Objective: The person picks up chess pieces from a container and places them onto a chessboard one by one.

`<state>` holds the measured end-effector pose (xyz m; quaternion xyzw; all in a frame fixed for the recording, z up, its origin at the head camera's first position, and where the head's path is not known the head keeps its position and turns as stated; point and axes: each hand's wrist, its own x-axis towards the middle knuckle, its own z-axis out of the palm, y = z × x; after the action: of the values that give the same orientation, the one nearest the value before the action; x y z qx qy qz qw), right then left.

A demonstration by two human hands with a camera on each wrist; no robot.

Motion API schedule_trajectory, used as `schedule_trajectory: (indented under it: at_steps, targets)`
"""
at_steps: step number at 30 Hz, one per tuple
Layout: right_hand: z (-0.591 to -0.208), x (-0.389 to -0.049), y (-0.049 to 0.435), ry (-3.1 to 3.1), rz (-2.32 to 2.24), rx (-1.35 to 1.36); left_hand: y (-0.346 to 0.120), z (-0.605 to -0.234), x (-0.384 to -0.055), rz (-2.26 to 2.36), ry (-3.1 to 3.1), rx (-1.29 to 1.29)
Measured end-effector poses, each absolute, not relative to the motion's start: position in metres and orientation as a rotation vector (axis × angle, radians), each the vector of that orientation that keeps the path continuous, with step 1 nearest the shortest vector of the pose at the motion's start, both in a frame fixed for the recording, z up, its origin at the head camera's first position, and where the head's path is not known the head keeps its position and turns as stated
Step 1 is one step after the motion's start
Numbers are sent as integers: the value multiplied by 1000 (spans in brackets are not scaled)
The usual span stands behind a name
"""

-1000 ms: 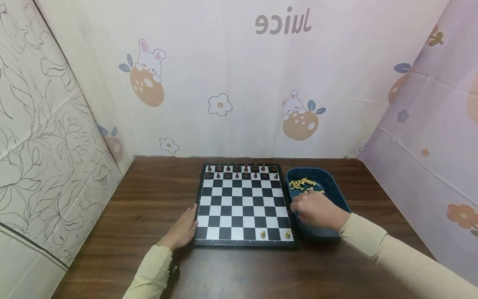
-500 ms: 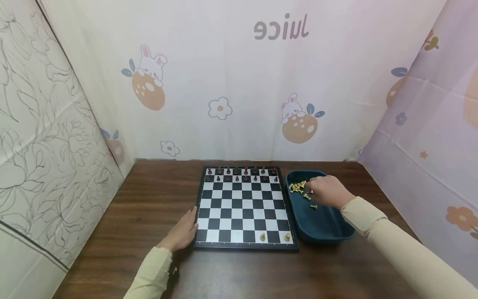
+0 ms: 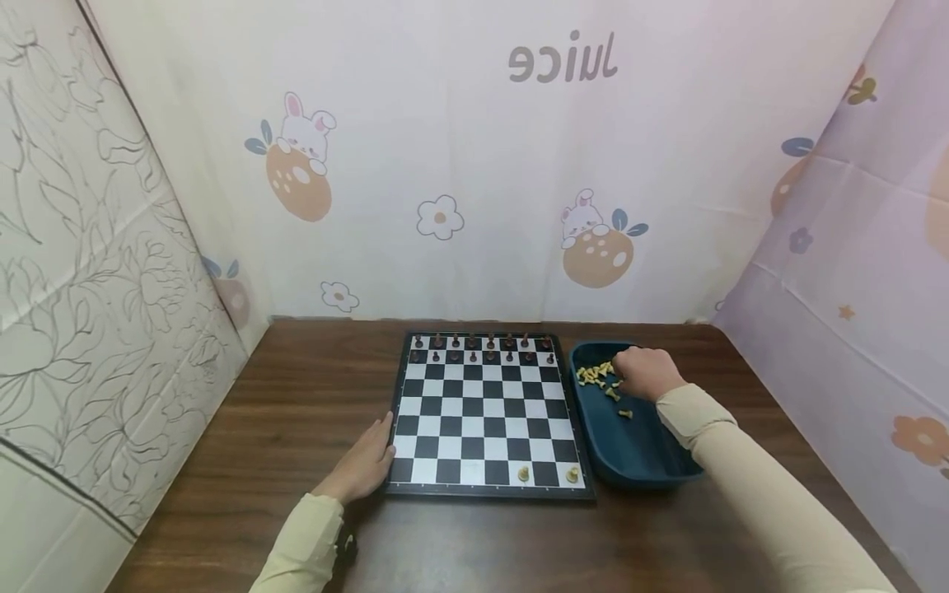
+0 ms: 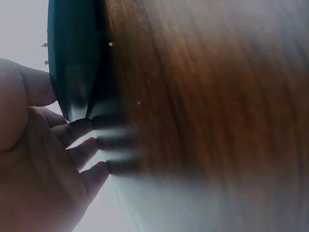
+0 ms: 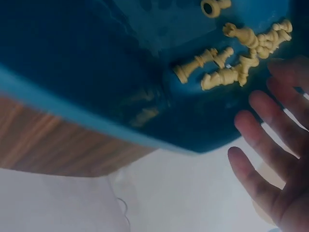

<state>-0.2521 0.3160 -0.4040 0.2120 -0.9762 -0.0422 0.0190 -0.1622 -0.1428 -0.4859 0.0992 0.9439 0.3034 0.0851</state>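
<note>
A black-and-white chessboard (image 3: 489,492) lies on the table. My left hand (image 3: 359,465) rests along its left edge, and the left wrist view shows spread fingertips touching the table beside the board's side (image 4: 75,53). Over the far end of a blue tray (image 3: 643,481), my right hand (image 3: 647,373) is lowered beside cream chess pieces (image 3: 593,375). In the right wrist view its fingers (image 5: 263,140) are loosely extended close to those pieces, and no piece shows in them. Two cream pieces, one of them a small piece (image 3: 523,473), stand on the board's near row.
Dark chess pieces (image 3: 471,343) stand in two rows along the board's far side. The tray adjoins the board's right side, with a loose cream piece (image 3: 626,413) lying mid-tray. A wooden table (image 3: 319,362) carries everything, and a patterned curtain (image 3: 474,272) hangs behind.
My right hand has moved from the tray's near left part to its far end, uncovering several cream pieces. Some of them now lie apart. The left hand has stayed at the board's edge.
</note>
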Motion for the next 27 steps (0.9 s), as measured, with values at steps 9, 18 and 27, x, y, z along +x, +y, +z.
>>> schedule_trajectory:
  at_steps: [9,18,27]
  targets:
    - [-424,-258,318,-3094,-100,569,-142,-486,-162,899,2815,291]
    - [-441,-262,317,-3173,-64,489,-144,-487,-160,912,2820,295]
    - [-445,-258,311,-3155,-129,454,-143,-486,-162,913,2825,288]
